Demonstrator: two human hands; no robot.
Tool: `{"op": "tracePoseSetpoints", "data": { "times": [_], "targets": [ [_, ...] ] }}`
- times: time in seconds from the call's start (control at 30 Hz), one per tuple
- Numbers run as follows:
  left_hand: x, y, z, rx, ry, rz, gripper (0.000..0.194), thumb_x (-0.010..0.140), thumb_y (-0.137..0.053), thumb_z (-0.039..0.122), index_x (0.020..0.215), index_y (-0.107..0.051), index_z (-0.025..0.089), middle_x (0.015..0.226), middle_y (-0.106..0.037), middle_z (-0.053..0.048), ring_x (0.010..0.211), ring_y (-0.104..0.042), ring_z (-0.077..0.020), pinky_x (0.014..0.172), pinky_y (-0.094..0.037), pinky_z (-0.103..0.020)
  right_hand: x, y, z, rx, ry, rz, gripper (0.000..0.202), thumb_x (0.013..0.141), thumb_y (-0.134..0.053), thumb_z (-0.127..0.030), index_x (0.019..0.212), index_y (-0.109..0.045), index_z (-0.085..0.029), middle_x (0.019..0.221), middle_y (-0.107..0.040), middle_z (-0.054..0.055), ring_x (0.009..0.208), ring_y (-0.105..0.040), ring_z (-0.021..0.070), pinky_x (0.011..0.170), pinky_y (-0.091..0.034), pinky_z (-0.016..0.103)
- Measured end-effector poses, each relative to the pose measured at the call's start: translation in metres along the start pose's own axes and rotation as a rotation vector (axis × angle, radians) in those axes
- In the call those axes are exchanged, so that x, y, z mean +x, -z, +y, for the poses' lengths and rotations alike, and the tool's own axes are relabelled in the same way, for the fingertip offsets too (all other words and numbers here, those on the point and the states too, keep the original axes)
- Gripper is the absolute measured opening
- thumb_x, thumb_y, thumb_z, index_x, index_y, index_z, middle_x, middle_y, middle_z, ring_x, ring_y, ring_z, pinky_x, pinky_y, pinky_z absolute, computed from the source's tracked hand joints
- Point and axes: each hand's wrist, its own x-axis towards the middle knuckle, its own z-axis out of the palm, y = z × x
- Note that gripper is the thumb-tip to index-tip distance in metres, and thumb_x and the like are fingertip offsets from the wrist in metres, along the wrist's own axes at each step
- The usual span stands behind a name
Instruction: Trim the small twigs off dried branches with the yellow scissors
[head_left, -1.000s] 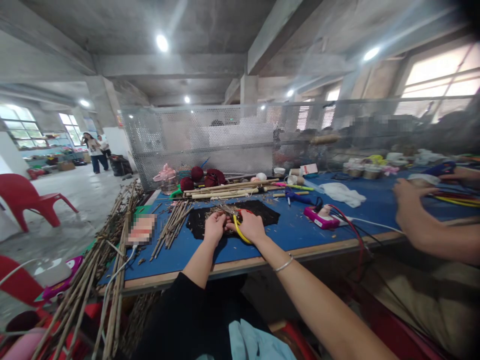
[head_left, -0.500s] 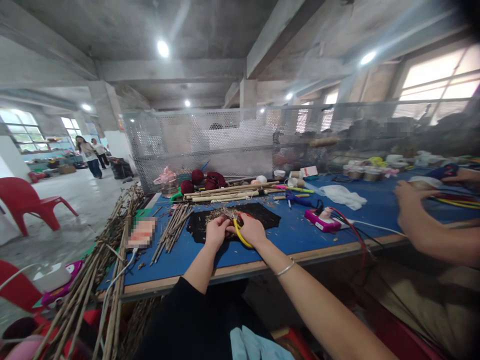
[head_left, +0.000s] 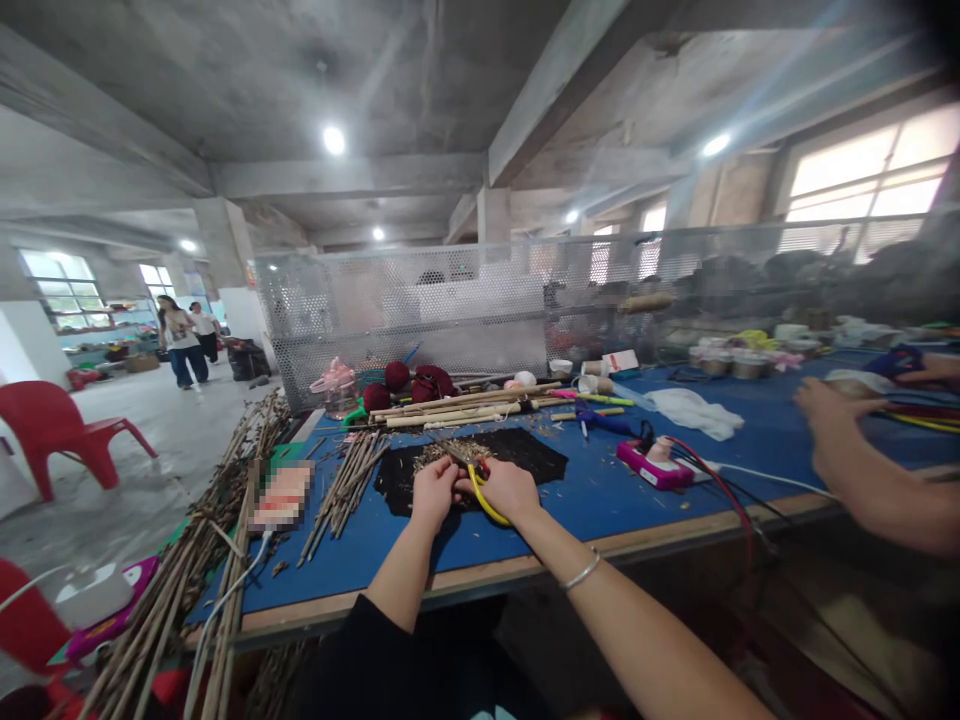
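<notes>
The left hand (head_left: 437, 490) had gathered fingers; whether it pinched anything, I couldn't tell. Just right, over black cloth (head_left: 538, 456), yellow-handled cutters (head_left: 487, 509) slanted forward-left from the right hand (head_left: 511, 490), its grip wrapped round them.

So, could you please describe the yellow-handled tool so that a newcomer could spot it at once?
On the blue table, find the black cloth scattered with brown bits. Over it, the right hand grips the tool, close to the left hand. Its curved, bright yellow handle sets it apart from the black cloth and brown bits.
</notes>
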Motion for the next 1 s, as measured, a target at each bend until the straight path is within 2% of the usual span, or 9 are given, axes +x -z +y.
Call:
{"op": "tracePoseSetpoints", "data": {
  "times": [0.13, 0.23, 0.37, 0.67, 1.0],
  "targets": [
    [0.0016, 0.0007, -0.0013, -0.062, 0.027, 0.045, 0.026, 0.073, -0.057, 0.026, 0.097, -0.060, 0.015, 0.072, -0.063, -0.004, 0.047, -0.052, -0.0060, 0.040, -0.040, -0.015, -0.0030, 0.0008, -0.0015, -0.023, -0.029, 0.060, 0.054, 0.066, -0.047, -0.069, 0.088, -0.059, -0.022, 0.081, -0.065, 0.008, 0.079, -0.061, 0.0236, 0.065, -0.039, 0.028],
    [0.0015, 0.0016, -0.0020, -0.076, 0.013, 0.062, 0.028, 0.073, -0.057, 0.029, 0.097, -0.058, 0.015, 0.070, -0.062, -0.003, 0.046, -0.052, -0.0067, 0.039, -0.039, -0.016, -0.0042, 0.0011, -0.0015, -0.016, 0.010, 0.109, 0.054, 0.066, -0.049, -0.067, 0.091, -0.055, -0.020, 0.084, -0.064, 0.008, 0.080, -0.061, 0.0231, 0.066, -0.038, 0.028],
    [-0.0002, 0.0024, -0.0024, -0.082, -0.012, -0.002, 0.027, 0.071, -0.057, 0.033, 0.093, -0.059, 0.016, 0.071, -0.063, -0.002, 0.047, -0.053, -0.0084, 0.040, -0.038, -0.017, -0.0031, 0.0015, -0.0011, 0.007, 0.090, 0.125, 0.053, 0.064, -0.052, -0.066, 0.089, -0.053, -0.018, 0.087, -0.063, 0.009, 0.084, -0.059, 0.0232, 0.069, -0.036, 0.029],
    [0.0032, 0.0028, -0.0085, -0.024, -0.027, -0.082, 0.023, 0.068, -0.058, 0.037, 0.074, -0.057, 0.015, 0.061, -0.062, -0.001, 0.041, -0.048, -0.0082, 0.039, -0.037, -0.019, -0.0014, -0.0011, -0.0010, 0.023, 0.132, 0.143, 0.054, 0.064, -0.053, -0.064, 0.090, -0.052, -0.017, 0.090, -0.061, 0.009, 0.090, -0.055, 0.0240, 0.075, -0.033, 0.032],
    [0.0007, 0.0010, -0.0044, -0.099, -0.005, -0.109, 0.035, 0.063, -0.063, 0.041, 0.084, -0.057, 0.013, 0.069, -0.064, -0.003, 0.041, -0.048, -0.0059, 0.040, -0.037, -0.017, -0.0017, 0.0002, -0.0001, 0.039, 0.145, 0.137, 0.052, 0.067, -0.053, -0.062, 0.094, -0.052, -0.017, 0.096, -0.060, 0.010, 0.094, -0.054, 0.0224, 0.077, -0.032, 0.031]
  ]
}}
